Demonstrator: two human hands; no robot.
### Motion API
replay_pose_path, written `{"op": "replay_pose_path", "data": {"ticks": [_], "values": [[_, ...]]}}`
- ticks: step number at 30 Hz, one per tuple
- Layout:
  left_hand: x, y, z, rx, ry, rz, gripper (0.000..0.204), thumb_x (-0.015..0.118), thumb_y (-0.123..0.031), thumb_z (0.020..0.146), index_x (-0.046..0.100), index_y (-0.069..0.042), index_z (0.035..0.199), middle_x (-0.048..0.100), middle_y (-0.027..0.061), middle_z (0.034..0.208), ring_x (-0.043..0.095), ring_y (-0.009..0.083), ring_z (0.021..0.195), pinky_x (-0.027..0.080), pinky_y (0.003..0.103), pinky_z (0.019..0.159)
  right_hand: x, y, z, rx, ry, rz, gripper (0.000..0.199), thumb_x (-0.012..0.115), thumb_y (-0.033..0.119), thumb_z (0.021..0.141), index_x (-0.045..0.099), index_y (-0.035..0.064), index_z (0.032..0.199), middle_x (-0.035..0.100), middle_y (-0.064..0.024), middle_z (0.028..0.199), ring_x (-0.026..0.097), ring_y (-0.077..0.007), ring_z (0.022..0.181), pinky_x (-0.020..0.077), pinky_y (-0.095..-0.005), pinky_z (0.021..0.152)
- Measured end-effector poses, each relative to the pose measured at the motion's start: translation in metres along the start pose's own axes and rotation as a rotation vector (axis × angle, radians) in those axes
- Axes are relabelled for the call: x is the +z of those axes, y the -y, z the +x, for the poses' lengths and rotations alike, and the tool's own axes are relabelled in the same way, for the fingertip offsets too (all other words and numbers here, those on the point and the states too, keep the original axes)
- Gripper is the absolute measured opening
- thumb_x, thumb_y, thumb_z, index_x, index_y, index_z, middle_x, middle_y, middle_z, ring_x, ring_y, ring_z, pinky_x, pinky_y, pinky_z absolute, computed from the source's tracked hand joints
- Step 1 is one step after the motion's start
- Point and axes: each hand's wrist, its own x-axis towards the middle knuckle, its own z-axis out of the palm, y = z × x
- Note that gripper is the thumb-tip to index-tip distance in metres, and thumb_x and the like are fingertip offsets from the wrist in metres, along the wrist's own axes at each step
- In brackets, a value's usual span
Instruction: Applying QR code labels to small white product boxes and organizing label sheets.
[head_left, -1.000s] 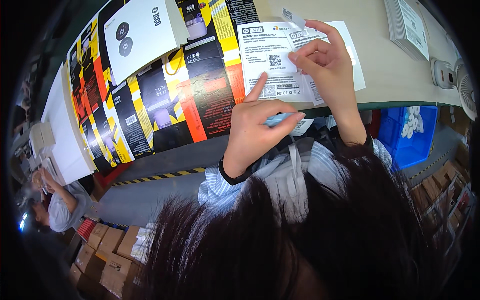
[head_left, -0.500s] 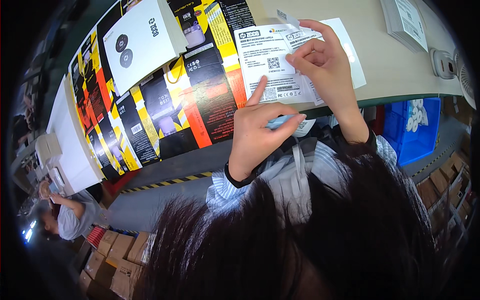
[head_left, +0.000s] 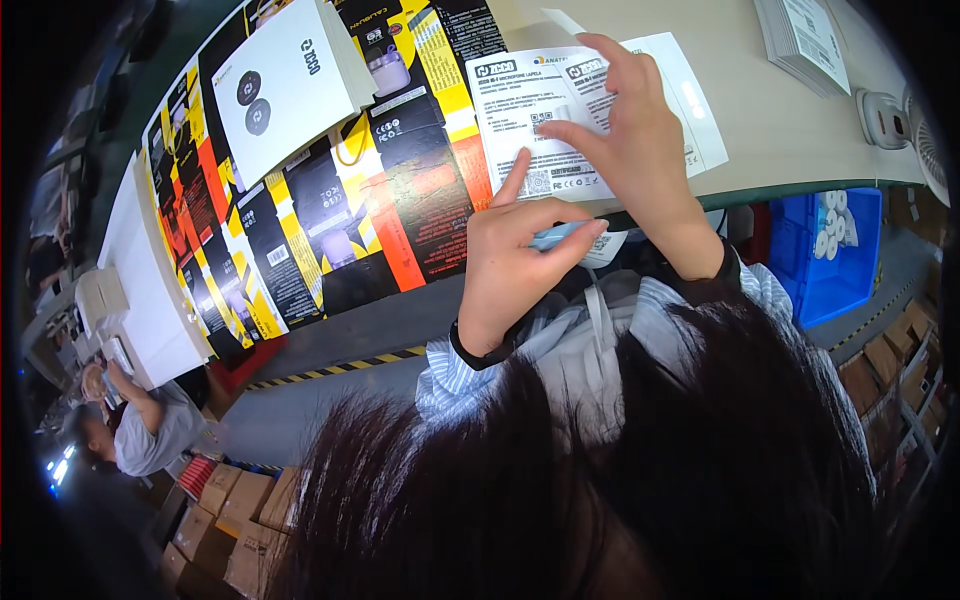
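Left hand (head_left: 520, 265) grips a blue pen (head_left: 560, 236), forefinger pinning the white leaflet (head_left: 540, 125); right hand (head_left: 635, 140), open, fingertips it at 2 o'clock; uneven pressure could skew it.

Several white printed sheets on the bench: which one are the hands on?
The white sheet at the near bench edge, beside the flattened cartons: left hand points a finger onto it, right hand presses it. The stack at far right lies untouched.

You work at a beige table (head_left: 760, 130). Under your hands lies a white printed sheet (head_left: 545, 120). Left of your grip, flattened black, yellow and orange cartons (head_left: 330, 210) overlap, a white box (head_left: 285, 85) on them. Far right lie a paper stack (head_left: 805, 40) and a small white device (head_left: 885, 118).
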Motion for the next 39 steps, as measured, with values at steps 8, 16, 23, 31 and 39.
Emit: {"op": "replay_pose_path", "data": {"ticks": [8,16,23,31,39], "values": [[0.002,-0.002,-0.002,-0.011,0.012,0.032,0.008,0.067,-0.008,0.071,0.064,-0.002,0.066,0.061,0.0068,0.057,0.056,0.02,0.049,0.024,0.043,0.107,-0.012,-0.01,-0.003,0.109,0.125,0.342,0.051,0.068,0.017,0.073,0.045,0.0133,0.118,0.048,-0.0108,0.096,0.056,-0.0248,0.067,0.0464,-0.0325,0.06],[0.006,-0.001,-0.002,0.011,-0.029,0.066,0.01,0.068,-0.01,0.071,0.064,-0.002,0.066,0.058,0.0077,0.052,0.054,0.0219,0.046,0.025,0.042,0.107,0.005,-0.009,-0.002,-0.216,-0.056,-0.083,0.062,0.072,0.026,0.07,0.043,0.0051,0.121,0.047,-0.0132,0.101,0.046,-0.0291,0.094,0.0372,-0.0383,0.081],[0.006,0.001,-0.002,-0.002,-0.03,0.109,0.01,0.067,-0.011,0.071,0.064,-0.003,0.067,0.06,0.009,0.055,0.054,0.022,0.045,0.026,0.042,0.107,0.009,-0.019,-0.003,-0.208,-0.023,-0.174,0.053,0.065,0.019,0.076,0.043,0.0081,0.122,0.048,-0.0115,0.103,0.047,-0.0272,0.093,0.0357,-0.0387,0.079],[0.009,0.001,-0.003,0.026,-0.038,0.104,0.01,0.068,-0.011,0.071,0.064,-0.003,0.067,0.061,0.0093,0.056,0.055,0.0218,0.047,0.026,0.042,0.106,0.013,-0.017,-0.002,-0.176,-0.079,-0.165,0.047,0.06,0.011,0.079,0.044,0.0113,0.123,0.049,-0.0108,0.102,0.048,-0.0267,0.094,0.0354,-0.0389,0.079],[-0.001,-0.004,-0.027,0.168,-0.202,0.176,0.006,0.069,-0.008,0.068,0.065,-0.003,0.067,0.063,0.0083,0.061,0.061,0.0213,0.057,0.028,0.046,0.104,-0.018,0.0,-0.003,-0.483,0.184,0.081,0.053,0.054,0.023,0.085,0.034,0.0118,0.133,0.049,-0.0138,0.122,0.044,-0.0289,0.116,0.0248,-0.0424,0.103]]}}
